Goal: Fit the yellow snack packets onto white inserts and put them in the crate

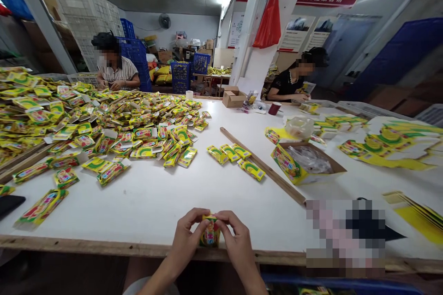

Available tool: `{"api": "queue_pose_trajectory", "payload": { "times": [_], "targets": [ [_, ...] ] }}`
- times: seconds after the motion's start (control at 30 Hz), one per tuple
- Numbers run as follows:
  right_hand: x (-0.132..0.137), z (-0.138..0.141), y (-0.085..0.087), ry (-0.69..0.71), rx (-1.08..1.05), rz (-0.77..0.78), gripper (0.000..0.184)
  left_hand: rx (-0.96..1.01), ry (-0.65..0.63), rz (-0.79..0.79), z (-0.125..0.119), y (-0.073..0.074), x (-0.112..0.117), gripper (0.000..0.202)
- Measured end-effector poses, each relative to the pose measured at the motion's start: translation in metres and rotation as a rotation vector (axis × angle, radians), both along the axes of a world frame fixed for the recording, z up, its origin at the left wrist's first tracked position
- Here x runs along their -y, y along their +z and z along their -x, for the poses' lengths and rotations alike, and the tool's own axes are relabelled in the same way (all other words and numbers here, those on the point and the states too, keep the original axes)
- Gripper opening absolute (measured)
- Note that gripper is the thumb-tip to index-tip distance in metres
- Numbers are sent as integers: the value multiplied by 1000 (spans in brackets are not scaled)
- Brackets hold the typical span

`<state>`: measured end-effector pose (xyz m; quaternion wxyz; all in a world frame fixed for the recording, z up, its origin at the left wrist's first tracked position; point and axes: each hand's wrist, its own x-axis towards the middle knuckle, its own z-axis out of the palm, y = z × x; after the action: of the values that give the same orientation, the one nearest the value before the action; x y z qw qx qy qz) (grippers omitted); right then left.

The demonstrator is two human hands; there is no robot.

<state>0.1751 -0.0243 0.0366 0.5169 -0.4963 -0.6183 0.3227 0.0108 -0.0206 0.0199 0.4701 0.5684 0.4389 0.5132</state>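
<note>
Both of my hands hold one small yellow packet (pixel 209 233) at the near edge of the white table (pixel 155 198). My left hand (pixel 187 235) pinches its left side and my right hand (pixel 235 237) pinches its right side, fingers curled round the top. A short row of similar yellow packets (pixel 235 159) lies on the table ahead of me. A large heap of the same packets (pixel 104 120) covers the left part of the table.
A wooden strip (pixel 263 166) runs diagonally across the table. Right of it stands an open cardboard box (pixel 308 163) with a plastic bag inside. Flat yellow printed sheets (pixel 387 145) lie at the right. Two other people (pixel 116 67) (pixel 294 78) sit at the far side.
</note>
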Motion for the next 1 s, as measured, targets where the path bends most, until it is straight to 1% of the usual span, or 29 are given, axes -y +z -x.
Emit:
{"api": "queue_pose_trajectory", "payload": {
  "times": [0.03,0.1,0.13,0.17,0.2,0.23,0.27,0.3,0.33,0.37,0.4,0.47,0.53,0.6,0.63,0.7,0.77,0.83,0.87,0.93,1.0],
  "targets": [
    [5,-15,9,-32,51,-1,25,6,11,14,2,0,0,23],
    [18,-57,31,-112,201,22,26,-2,42,37,6,-1,0,26],
    [23,-79,42,-105,313,97,23,-20,62,49,8,-2,-1,23],
    [26,-100,51,-120,403,129,23,-47,81,64,9,-2,-1,21],
    [26,-116,59,-134,465,148,23,-78,90,79,10,-2,-2,21],
    [20,-125,62,-139,503,168,24,-108,92,90,9,-2,-2,22],
    [10,-128,61,-149,510,173,25,-134,86,95,9,-2,-1,22],
    [-5,-123,56,-162,495,173,27,-157,73,96,7,-1,-1,23],
    [-24,-111,47,-177,460,166,28,-176,61,94,6,-1,0,23],
    [-47,-96,35,-195,427,156,29,-188,54,92,6,0,1,23],
    [-72,-78,21,-243,406,130,29,-193,55,90,6,0,2,23],
    [-123,-41,-4,-289,399,77,31,-178,78,91,7,0,4,24],
    [-166,-12,-20,-318,384,35,41,-151,116,95,8,-1,4,26],
    [-197,4,-27,-333,363,9,46,-135,157,90,8,-4,3,28],
    [-208,7,-28,-335,350,-1,43,-131,181,81,6,-6,3,29],
    [-221,5,-28,-324,322,-21,31,-123,222,59,2,-12,2,31],
    [-221,0,-26,-288,290,-49,22,-100,251,60,-2,-17,-1,34],
    [-210,-6,-25,-226,256,-77,27,-23,246,102,-2,-19,-6,38],
    [-200,-7,-24,-186,238,-88,31,47,235,148,0,-19,-10,42],
    [-171,-7,-21,-99,203,-96,36,267,212,319,7,-15,-20,51],
    [-134,-4,-18,-26,172,-88,37,538,159,562,14,-9,-27,61]
  ]
}}
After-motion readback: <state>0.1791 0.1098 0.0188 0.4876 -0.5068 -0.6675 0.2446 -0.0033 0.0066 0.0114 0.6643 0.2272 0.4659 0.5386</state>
